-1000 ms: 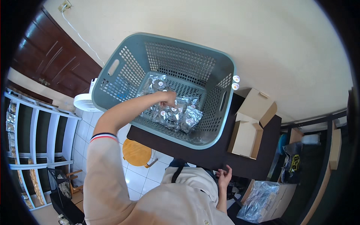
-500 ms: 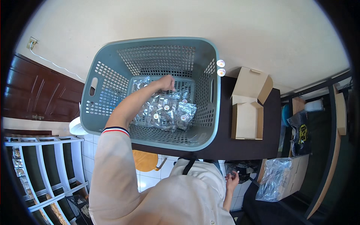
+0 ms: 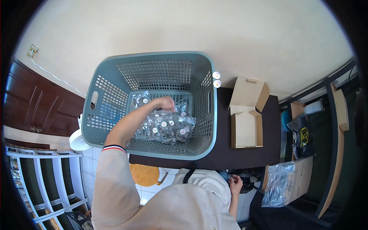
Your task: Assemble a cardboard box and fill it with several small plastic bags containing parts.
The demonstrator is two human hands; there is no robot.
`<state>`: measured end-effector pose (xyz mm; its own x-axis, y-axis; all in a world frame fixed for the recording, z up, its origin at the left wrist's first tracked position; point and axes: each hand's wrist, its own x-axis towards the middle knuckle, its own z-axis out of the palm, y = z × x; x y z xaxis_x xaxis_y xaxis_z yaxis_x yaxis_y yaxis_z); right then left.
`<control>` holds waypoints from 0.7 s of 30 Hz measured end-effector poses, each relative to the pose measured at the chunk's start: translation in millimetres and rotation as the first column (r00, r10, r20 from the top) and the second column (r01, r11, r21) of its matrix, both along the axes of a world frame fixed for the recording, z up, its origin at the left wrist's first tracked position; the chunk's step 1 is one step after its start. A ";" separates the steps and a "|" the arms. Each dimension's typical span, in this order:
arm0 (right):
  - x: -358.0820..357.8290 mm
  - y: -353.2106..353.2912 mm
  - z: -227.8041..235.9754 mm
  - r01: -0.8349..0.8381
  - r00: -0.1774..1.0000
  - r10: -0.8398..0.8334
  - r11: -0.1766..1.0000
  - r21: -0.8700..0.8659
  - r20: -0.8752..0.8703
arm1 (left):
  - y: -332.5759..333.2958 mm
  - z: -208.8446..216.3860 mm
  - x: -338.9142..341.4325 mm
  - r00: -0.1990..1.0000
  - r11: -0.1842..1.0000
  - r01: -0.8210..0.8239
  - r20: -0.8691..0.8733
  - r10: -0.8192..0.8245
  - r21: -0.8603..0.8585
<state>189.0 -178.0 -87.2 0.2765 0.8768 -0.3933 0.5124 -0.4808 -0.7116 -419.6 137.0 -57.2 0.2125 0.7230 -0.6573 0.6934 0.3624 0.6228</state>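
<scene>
While the left hand [image 3: 165, 102] is reaching down into the grey-blue laundry basket [image 3: 115, 76], its grip is curling shut on one of the clear plastic packets [image 3: 168, 126] heaped on the basket floor. The right hand [image 3: 234, 184] is hanging low, well below the basket — whether its grip is open I cannot tell. Just right of the basket, an open cardboard box [image 3: 247, 117] is sitting on the dark surface [image 3: 230, 157], with two small white caps [image 3: 216, 79] at the basket's far right corner.

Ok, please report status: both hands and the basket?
Left hand inside grey basket, closed on clear packets. Right hand low at lap, grip unclear. Nothing blocking.
</scene>
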 end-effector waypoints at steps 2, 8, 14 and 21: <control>-2.2 19.7 -2.1 -0.030 1.000 0.030 0.999 0.037 -0.007 | -0.9 27.3 -19.1 0.997 1.000 -0.020 0.072 0.019 0.013; -14.4 77.5 34.0 -0.106 0.985 0.120 0.988 0.113 -0.123 | -31.6 160.3 -16.4 0.849 0.884 -0.425 0.425 0.314 0.196; -59.8 162.6 162.9 -0.248 0.938 0.321 0.885 0.394 -0.130 | -108.0 283.6 45.2 0.561 0.722 -0.670 0.755 0.339 0.172; -115.3 201.8 318.8 -0.303 0.536 0.701 0.681 0.667 -0.471 | -142.4 348.3 185.0 0.649 0.883 -0.406 0.755 0.099 0.233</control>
<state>73.7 23.8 231.5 -0.4278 0.8748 0.2273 -0.1402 0.1842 -0.9728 -234.7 -5.3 291.0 0.2670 0.9608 -0.0741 -0.0984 0.1037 0.9897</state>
